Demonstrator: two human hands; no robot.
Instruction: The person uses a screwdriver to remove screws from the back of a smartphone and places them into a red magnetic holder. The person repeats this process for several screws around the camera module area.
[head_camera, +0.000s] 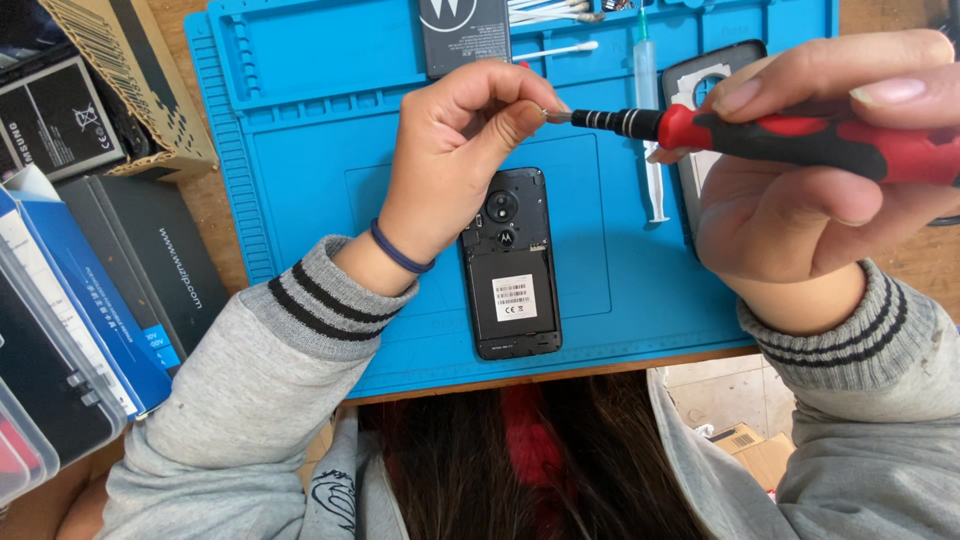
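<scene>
The red-and-black-handled precision screwdriver (760, 135) lies near-horizontal in the air above the blue silicone repair mat (300, 150), its metal tip pointing toward the left hand. The right hand (810, 170) is wrapped around the red handle, thumb on top, fingers curled beneath: a firm grasp. The left hand (455, 150) meets the tip, thumb and forefinger pinched together right at the bit; whether a screw or other small part sits between them cannot be told. A dark blue band circles the left wrist. Both arms wear grey sleeves with dark striped cuffs.

Directly below the screwdriver tip, flat on the mat, lies the black smartphone with its back cover removed (510, 265), camera end away from the person, a white label on its lower half. The left hand partly overlaps its upper left corner in view.

Beyond the screwdriver shaft, on the mat, a clear plastic syringe (650, 110) lies lengthwise, just beside a dark detached phone back cover (700, 75), largely hidden by the right hand. Farther out sit a black flat battery (465, 35) and a white cotton swab (560, 49).

Well left of the screwdriver, off the mat, is a brown cardboard box (140, 80) and stacked dark and blue cartons (110, 290).
</scene>
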